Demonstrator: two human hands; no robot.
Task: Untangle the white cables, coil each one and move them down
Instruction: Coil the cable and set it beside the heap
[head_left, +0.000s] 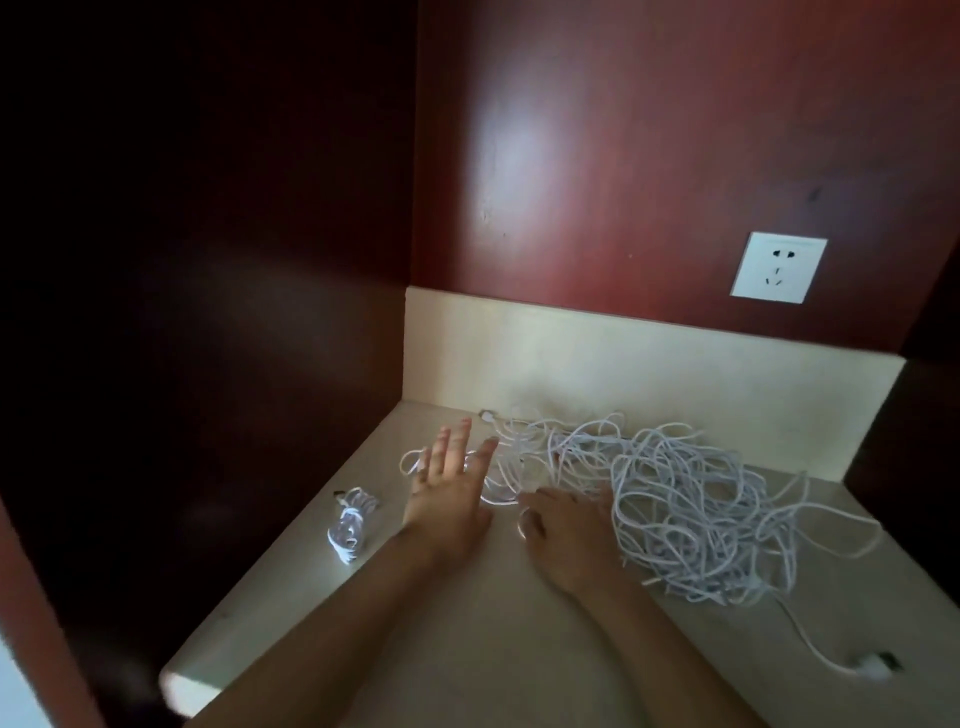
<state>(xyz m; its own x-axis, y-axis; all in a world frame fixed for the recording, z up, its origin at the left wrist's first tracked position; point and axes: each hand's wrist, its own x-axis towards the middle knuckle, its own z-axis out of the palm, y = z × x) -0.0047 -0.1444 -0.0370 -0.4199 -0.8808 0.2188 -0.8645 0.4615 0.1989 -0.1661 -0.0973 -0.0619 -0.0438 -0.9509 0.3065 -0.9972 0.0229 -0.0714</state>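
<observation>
White cables lie in one loose tangle on the cream countertop, close to its back ledge. One coiled cable sits apart at the left. My left hand is flat, fingers spread, holding nothing. My right hand curls on a strand at the tangle's near edge. I should follow that strand slowly, lifting loops clear rather than tugging knots tight.

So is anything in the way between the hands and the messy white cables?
No, nothing visible. The right hand touches the edge of the tangled cables, and the left hand is open just above a loose loop of them.
</observation>
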